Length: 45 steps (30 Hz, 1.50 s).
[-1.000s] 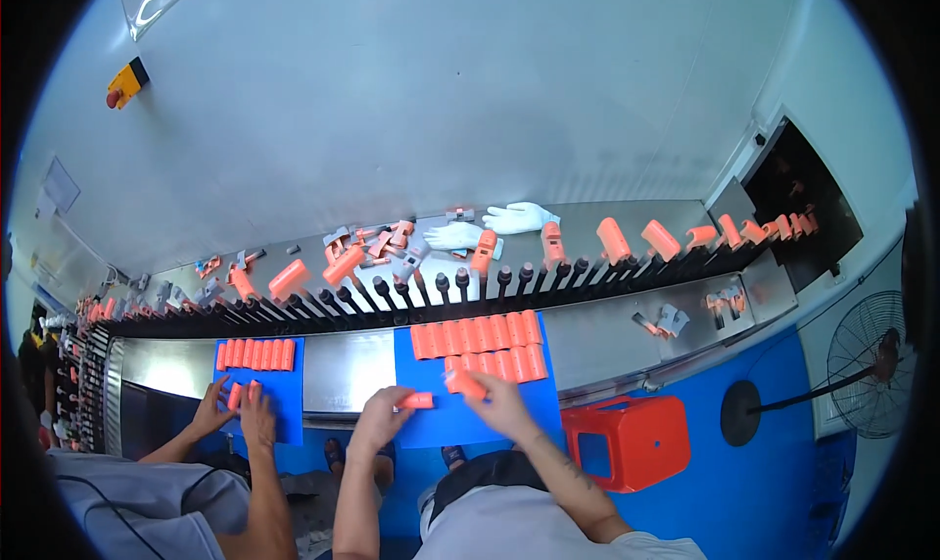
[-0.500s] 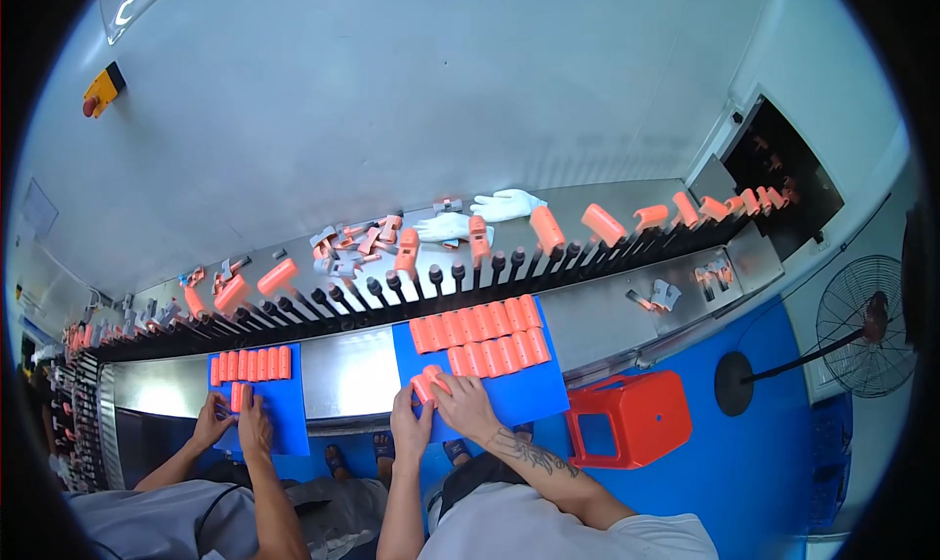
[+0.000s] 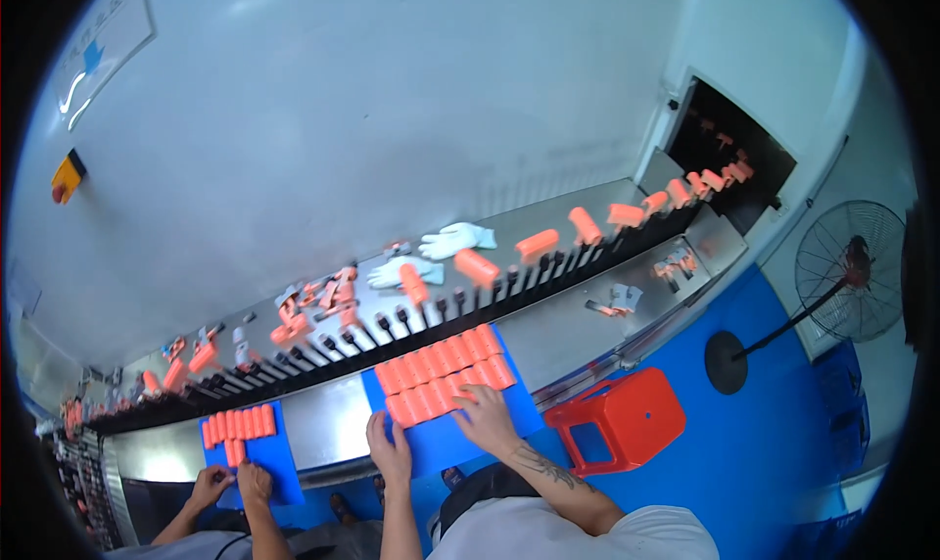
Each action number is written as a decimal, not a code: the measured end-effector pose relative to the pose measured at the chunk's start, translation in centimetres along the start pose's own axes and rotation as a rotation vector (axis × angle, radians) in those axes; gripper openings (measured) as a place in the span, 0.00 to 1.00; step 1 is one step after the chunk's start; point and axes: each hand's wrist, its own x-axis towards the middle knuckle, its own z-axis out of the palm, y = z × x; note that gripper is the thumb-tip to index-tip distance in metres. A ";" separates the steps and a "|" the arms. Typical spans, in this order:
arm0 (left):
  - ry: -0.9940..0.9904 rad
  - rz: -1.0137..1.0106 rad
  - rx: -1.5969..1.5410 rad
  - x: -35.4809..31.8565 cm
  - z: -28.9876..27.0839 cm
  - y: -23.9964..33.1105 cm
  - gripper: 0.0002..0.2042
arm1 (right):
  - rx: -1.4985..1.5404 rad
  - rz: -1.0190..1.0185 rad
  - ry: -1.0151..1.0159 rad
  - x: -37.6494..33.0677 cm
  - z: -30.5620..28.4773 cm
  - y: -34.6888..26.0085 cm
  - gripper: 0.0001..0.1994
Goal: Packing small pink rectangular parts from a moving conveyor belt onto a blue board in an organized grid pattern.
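Observation:
Two rows of orange cylindrical plastic shells [image 3: 438, 358] lie side by side on a blue sheet [image 3: 438, 450] in front of me. My left hand [image 3: 391, 450] is at the left end of the nearer row, thumb and fingers apart, holding nothing. Over the right part of that row, my right hand [image 3: 487, 420] reaches with spread fingers, its tips at the shells' near ends. Whether those fingertips touch the shells I cannot tell.
Beyond the sheet runs a line of black pegs [image 3: 441, 307], some carrying orange shells. White gloves [image 3: 456, 240] lie behind it. At left, a co-worker's hands [image 3: 255, 483] handle shells on another blue sheet [image 3: 281, 454]. A red stool [image 3: 641, 418] and fan [image 3: 850, 266] stand right.
The shells that were between my hands now lie in the nearer row. My hands have moved apart and let go. The whole view has tilted and shifted.

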 end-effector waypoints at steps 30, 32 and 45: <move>-0.215 0.150 -0.050 10.1 -6.1 10.3 0.16 | 0.467 0.228 0.147 11.2 -11.7 -0.7 0.19; -0.472 0.267 -0.054 4.1 -2.0 8.1 0.16 | 0.344 0.280 0.167 3.4 -7.1 2.8 0.20; -0.544 0.783 0.167 -2.0 10.7 8.6 0.20 | -0.059 0.454 0.184 -7.0 -3.4 7.5 0.15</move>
